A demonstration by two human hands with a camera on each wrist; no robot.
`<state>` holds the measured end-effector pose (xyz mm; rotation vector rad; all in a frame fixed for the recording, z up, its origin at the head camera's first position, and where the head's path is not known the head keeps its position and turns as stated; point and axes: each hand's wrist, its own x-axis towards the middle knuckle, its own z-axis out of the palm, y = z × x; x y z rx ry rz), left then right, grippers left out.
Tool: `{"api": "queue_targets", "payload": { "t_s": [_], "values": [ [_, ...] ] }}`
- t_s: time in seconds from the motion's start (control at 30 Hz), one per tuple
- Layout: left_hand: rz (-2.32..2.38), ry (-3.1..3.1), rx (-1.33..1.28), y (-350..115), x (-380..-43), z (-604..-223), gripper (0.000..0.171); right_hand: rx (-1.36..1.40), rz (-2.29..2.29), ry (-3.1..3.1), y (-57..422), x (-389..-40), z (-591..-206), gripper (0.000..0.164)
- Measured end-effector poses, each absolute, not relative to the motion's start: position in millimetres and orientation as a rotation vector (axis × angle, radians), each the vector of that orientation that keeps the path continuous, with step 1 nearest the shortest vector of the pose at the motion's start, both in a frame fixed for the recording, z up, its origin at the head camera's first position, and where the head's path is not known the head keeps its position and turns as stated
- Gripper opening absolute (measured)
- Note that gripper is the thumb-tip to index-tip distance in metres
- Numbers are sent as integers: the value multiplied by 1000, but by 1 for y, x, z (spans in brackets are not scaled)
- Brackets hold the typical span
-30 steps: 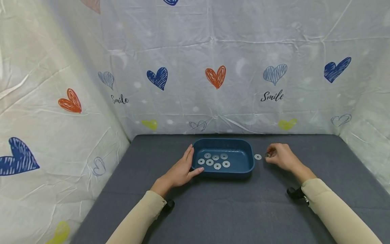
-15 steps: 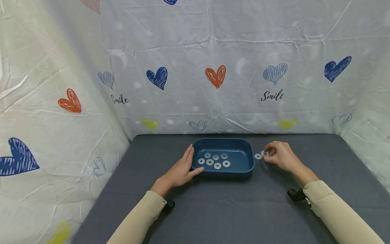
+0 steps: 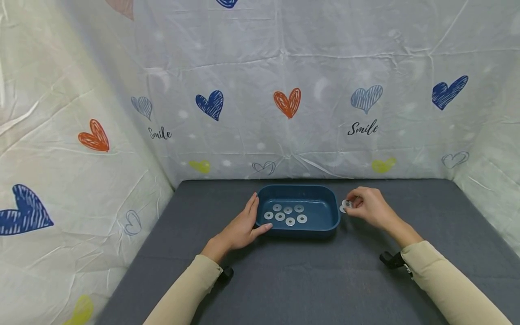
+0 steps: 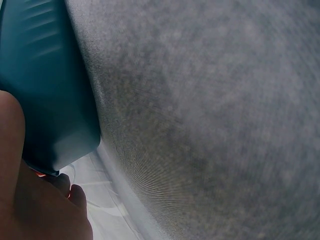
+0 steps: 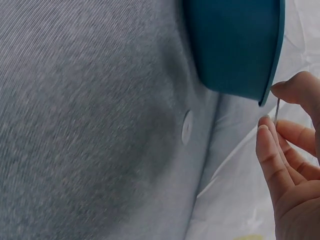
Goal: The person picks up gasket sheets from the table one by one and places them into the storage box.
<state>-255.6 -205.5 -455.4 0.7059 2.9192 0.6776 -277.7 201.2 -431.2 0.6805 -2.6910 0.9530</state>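
A blue rectangular tray (image 3: 300,232) holds several flat metal washers, including one washer (image 3: 302,219) near its front. My left hand (image 3: 237,229) rests against the tray's left end, fingers straight along the side and thumb over the front rim. Beyond the tray's right end, my right hand (image 3: 371,208) pinches a washer (image 5: 277,111) between thumb and fingertips, seen edge-on in the right wrist view. Below it another washer (image 5: 187,128) lies flat on the table, partly covered by the held one in the head view.
A dark grey cloth covers the table (image 3: 300,280). White sheeting (image 3: 243,135) printed with hearts hangs behind the table and at both sides. The tray stands near the table's back edge.
My right hand has moved left toward the tray with its washer, which now overlaps the one on the table in the head view. The left hand and tray have stayed put.
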Motion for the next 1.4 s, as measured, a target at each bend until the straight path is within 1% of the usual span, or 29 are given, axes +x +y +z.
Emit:
{"api": "queue_targets", "payload": {
  "t_s": [0.73, 1.07, 1.23, 1.4],
  "values": [
    [694, 2907, 704, -207, -256, -455, 102, 790, 1006, -2659, 156, -283, -419, 19],
    [689, 2905, 702, -206, -255, -457, 101, 814, 1022, -2694, 122, -291, -429, 19],
    [683, 2915, 703, -205, -255, -457, 100, 775, 947, -2748, 106, -299, -433, 19],
    [686, 2916, 700, -205, -255, -455, 100, 630, 836, -2838, 92, -307, -434, 18]
  ]
}}
